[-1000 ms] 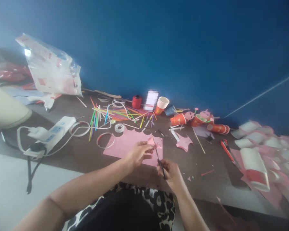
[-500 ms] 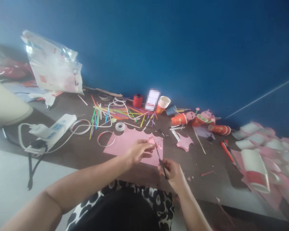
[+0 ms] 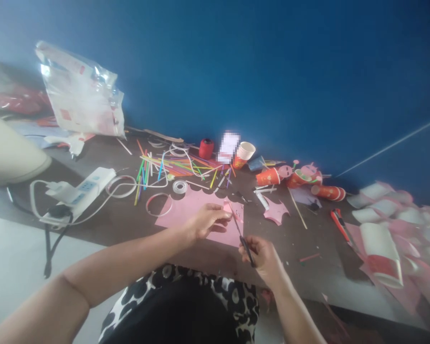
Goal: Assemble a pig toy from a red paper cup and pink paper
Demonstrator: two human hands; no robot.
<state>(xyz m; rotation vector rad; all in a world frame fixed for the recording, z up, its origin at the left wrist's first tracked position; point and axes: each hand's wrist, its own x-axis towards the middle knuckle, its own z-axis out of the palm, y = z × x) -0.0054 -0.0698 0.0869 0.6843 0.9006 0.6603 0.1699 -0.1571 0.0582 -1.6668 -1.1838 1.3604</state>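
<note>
Between the fingertips of my left hand (image 3: 209, 220) is a small piece of pink paper (image 3: 227, 207). My right hand (image 3: 260, 253) grips a pair of scissors (image 3: 246, 247) by its dark handles, and the blades reach up to the piece's right edge. Whether the blades are parted I cannot make out. Beneath both hands lies a larger pink sheet (image 3: 175, 210) with a scalloped far edge. A pink offcut (image 3: 276, 211) with curved edges rests to the right of the sheet.
Colored sticks (image 3: 175, 165), a tape roll (image 3: 179, 187) and a red spool (image 3: 206, 148) lie behind the sheet. At left are a power strip (image 3: 89, 188) and a glue gun (image 3: 69, 142). Red cups (image 3: 268, 177), a utility knife (image 3: 338, 222) and white cups (image 3: 380, 246) fill the right.
My right hand with the scissors has shifted slightly right and the handles tilt a little more. My left hand keeps its pinch on the small pink piece. The camera view has moved a little.
</note>
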